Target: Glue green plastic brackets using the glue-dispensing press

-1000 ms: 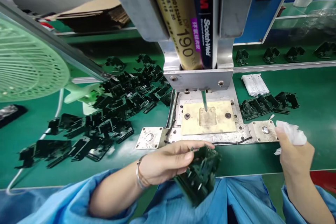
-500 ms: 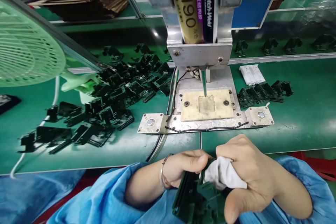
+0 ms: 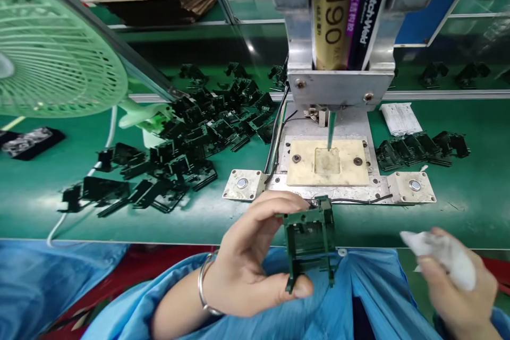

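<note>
Head view: we pinch a dark green frame (image 3: 305, 217) between the thumb and fingers of our left hand (image 3: 243, 271), in front of the pale plate (image 3: 297, 175). Our right hand (image 3: 468, 303), closed around a crumpled white cloth (image 3: 450, 257), has just moved off the frame; we judge that wiping is paused or finished. Similar frames (image 3: 105, 189) lie near the fan (image 3: 79, 48).

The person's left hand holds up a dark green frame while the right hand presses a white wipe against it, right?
Not quite: the head view shows the right hand holding the white wipe well apart from the dark green frame. The left hand does hold that frame up.
</note>
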{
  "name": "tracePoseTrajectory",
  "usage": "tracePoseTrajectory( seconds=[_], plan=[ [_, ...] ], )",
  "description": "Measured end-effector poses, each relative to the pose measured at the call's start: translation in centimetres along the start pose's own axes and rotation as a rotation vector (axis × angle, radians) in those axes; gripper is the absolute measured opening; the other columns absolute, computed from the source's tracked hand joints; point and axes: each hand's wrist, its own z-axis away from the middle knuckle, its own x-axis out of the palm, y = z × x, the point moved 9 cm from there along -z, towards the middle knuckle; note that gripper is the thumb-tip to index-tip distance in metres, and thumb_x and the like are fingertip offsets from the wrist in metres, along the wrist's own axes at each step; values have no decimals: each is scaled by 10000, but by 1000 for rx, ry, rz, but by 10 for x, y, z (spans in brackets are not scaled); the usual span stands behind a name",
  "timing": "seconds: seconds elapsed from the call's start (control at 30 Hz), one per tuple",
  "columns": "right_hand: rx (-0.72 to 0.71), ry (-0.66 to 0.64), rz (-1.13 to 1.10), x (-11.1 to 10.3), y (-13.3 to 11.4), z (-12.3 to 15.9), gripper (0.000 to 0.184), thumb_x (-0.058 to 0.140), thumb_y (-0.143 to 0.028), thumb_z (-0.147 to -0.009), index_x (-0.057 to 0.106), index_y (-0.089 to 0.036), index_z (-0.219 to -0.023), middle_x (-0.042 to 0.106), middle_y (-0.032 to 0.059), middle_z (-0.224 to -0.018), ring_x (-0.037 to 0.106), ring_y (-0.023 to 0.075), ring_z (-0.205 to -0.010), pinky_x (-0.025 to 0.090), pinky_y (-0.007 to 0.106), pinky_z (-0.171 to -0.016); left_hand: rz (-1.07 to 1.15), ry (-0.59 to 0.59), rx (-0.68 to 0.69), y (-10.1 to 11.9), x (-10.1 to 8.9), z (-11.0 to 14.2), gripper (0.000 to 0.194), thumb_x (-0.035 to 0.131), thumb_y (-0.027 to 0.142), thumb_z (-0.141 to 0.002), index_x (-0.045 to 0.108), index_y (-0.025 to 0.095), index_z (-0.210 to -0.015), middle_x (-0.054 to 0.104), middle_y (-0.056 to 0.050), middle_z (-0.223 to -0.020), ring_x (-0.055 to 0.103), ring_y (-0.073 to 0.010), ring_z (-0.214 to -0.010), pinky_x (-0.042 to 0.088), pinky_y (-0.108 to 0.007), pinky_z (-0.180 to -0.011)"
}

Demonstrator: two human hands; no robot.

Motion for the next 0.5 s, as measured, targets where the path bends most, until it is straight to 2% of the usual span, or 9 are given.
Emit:
tracePoseTrajectory(
  seconds=[0.03, 0.1, 0.17, 0.27, 0.4, 0.5],
  plan=[
    [-129, -111, 18, 15, -19, 0, 319, 899, -454, -682, 658, -255, -744, 653, 7, -674, 605, 194, -533, 503, 325, -556, -35, 15, 31, 3, 0, 1, 644, 885, 371, -768, 607, 251, -1336, 651, -101, -1141, 648, -242, -1065, 574, -336, -972],
    [-485, -385, 32, 52, -72, 13, 290, 840, -276, -759, 565, -238, -674, 525, -35, -553, 481, 133, -434, 399, 278, -451, -66, -2, 69, 7, 6, 2, 649, 888, 380, -767, 603, 243, -1334, 665, -100, -1108, 658, -245, -1022, 580, -361, -963],
    [-653, -529, 85, 81, -107, 23, 285, 719, -213, -869, 505, -228, -682, 458, -44, -542, 418, 110, -424, 318, 272, -418, -53, -31, 81, 8, 14, 0, 648, 890, 389, -763, 606, 234, -1325, 677, -100, -1072, 663, -248, -988, 584, -373, -940],
    [-774, -533, 120, 107, -132, 28, 274, 546, -124, -919, 496, -217, -666, 449, -28, -547, 416, 121, -453, 292, 297, -439, -8, -68, 87, 7, 24, -5, 640, 895, 356, -763, 604, 209, -1314, 682, -99, -1057, 664, -240, -988, 580, -351, -935],
    [-989, -467, 174, 120, -142, 32, 366, 462, -18, -888, 454, -215, -579, 449, -6, -555, 394, 135, -477, 251, 318, -456, -5, -64, 67, 0, 26, -6, 617, 899, 317, -759, 604, 216, -1290, 673, -97, -1066, 657, -245, -1012, 571, -361, -943],
    [-952, -450, 194, 121, -135, 20, 391, 478, -70, -942, 453, -215, -580, 407, -11, -543, 358, 133, -475, 239, 318, -457, -29, -56, 43, -7, 20, -5, 602, 884, 308, -774, 599, 214, -1295, 659, -106, -1068, 653, -251, -1009, 572, -373, -939]
  ],
)
